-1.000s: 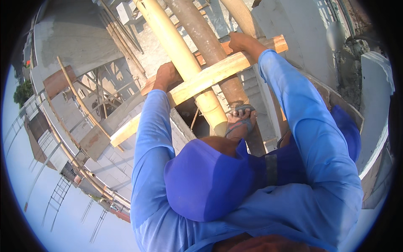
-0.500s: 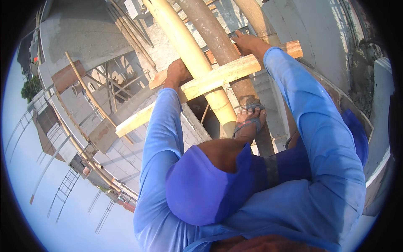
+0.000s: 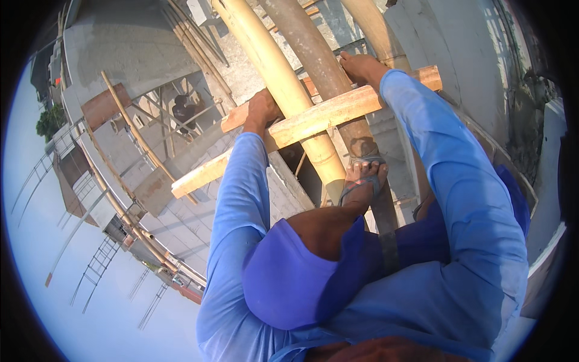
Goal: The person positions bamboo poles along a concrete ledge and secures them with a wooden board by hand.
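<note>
A long wooden plank [image 3: 325, 114] lies across upright bamboo poles. My left hand [image 3: 260, 110] grips it near the yellow bamboo pole [image 3: 274, 72]. My right hand [image 3: 360, 66] rests on the plank's upper edge beside the brown pole [image 3: 313, 54]. Both arms are in blue sleeves. My foot in a sandal [image 3: 362, 181] stands on a pole below the plank, with my bent knee in blue shorts [image 3: 289, 283] in front.
Far below lie a concrete building roof [image 3: 126, 42], bamboo scaffolding [image 3: 139, 139] and a person [image 3: 184, 108] under it. A white wall [image 3: 546, 199] runs along the right. A third bamboo pole [image 3: 377, 30] stands behind the plank.
The view has shifted, so the plank and both hands sit slightly further right and higher in the picture. Both hands stay on the plank.
</note>
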A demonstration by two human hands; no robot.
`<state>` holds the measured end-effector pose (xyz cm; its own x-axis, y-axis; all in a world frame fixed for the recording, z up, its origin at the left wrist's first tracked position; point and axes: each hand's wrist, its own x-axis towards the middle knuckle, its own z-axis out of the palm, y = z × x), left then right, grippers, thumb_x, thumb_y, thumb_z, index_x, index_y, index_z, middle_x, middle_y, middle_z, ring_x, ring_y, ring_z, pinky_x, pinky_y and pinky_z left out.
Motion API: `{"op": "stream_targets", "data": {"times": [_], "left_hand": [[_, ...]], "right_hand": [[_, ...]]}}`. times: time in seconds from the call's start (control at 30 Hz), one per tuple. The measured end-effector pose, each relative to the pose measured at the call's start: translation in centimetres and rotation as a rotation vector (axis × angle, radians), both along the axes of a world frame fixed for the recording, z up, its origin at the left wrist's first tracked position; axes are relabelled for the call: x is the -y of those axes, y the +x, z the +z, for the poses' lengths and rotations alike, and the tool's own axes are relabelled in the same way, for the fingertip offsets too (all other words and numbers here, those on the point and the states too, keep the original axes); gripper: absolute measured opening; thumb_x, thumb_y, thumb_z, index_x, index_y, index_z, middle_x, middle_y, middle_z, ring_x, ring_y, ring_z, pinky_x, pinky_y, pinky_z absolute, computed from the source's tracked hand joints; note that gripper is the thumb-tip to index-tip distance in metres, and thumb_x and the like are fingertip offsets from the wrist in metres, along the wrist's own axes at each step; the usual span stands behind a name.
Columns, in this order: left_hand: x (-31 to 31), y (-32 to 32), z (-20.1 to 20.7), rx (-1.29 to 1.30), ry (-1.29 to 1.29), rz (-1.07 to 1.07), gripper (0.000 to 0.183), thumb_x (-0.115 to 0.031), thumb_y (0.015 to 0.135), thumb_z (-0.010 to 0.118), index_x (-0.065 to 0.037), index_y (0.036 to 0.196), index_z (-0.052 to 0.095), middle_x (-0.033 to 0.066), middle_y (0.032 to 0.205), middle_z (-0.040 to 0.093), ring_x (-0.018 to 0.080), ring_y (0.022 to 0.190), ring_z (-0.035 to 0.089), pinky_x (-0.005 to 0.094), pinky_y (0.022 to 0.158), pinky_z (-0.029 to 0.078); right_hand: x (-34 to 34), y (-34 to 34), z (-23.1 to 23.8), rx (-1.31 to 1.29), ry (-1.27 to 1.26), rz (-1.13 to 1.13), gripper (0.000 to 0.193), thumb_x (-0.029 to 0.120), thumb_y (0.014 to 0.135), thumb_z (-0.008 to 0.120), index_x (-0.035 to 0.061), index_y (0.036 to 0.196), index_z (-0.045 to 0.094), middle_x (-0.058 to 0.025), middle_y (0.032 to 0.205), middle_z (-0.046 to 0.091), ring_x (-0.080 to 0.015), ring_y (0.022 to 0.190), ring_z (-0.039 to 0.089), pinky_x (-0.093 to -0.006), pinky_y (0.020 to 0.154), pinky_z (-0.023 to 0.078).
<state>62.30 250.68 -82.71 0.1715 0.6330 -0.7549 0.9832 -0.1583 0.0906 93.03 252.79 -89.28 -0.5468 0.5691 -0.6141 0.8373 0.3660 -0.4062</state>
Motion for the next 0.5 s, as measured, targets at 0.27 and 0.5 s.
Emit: {"op": "stream_targets", "data": {"times": [0.27,0.5], "left_hand": [[0.6,-1.2,-1.2,0.051,0.061,-0.135,0.04,-0.039,0.077,0.067,-0.018,0.112,0.066,0.0106,0.109,0.066,0.0297,0.098,0.063,0.0381,0.081,0.052],[0.5,-1.5,-1.8,0.056,0.045,0.037,0.057,-0.043,0.072,0.071,-0.007,0.115,0.06,0.0196,0.108,0.065,0.0366,0.1,0.062,0.0435,0.085,0.05]], "right_hand": [[-0.7,-0.8,3.0,-0.043,0.078,0.02,0.035,0.006,0.083,0.057,0.0042,0.118,0.055,-0.0162,0.126,0.048,-0.0367,0.102,0.061,-0.0438,0.085,0.052],[-0.6,-1.2,0.8,-0.047,0.088,-0.003,0.03,-0.001,0.075,0.063,0.002,0.105,0.06,-0.0174,0.117,0.053,-0.0374,0.098,0.063,-0.0445,0.08,0.053]]}}
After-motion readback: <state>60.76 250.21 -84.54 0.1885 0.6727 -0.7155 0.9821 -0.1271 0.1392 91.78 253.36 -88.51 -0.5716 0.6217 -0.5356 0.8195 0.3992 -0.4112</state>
